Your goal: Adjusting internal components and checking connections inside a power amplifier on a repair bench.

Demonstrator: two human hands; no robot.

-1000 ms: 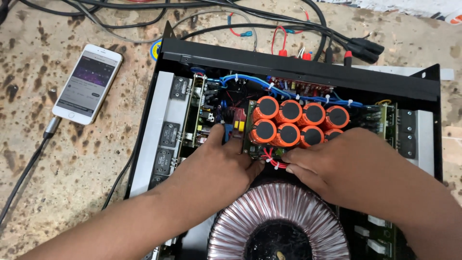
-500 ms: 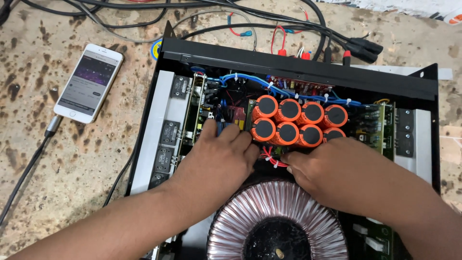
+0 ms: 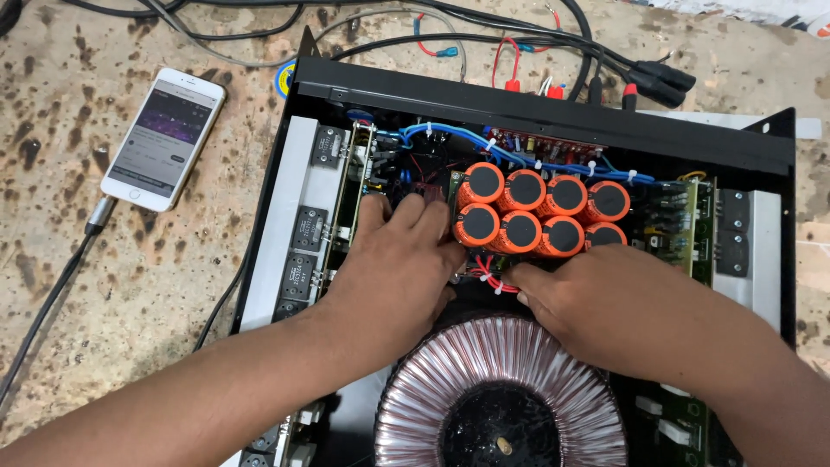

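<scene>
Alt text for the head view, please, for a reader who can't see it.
Two bare hands reach into an open black amplifier chassis: the left hand beside a cluster of orange capacitors, the right hand just below them. A copper toroidal transformer sits in front; a white phone lies on the stained table.

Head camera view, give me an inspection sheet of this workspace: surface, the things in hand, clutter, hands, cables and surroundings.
Surface: stained, speckled benchtop.
Job's things: open black amplifier chassis; cluster of orange capacitors; copper-wound toroidal transformer at the near edge; green circuit board to the right.
Clutter: white smartphone, screen lit, left of the chassis.
Grippers: left hand rests inside the chassis, fingers beside the capacitors; right hand reaches the red wires below them; whether either has a grip on anything cannot be told.
Cables: blue wire bundle inside; black cables behind; phone cable.
Surroundings: nothing seen.
</scene>
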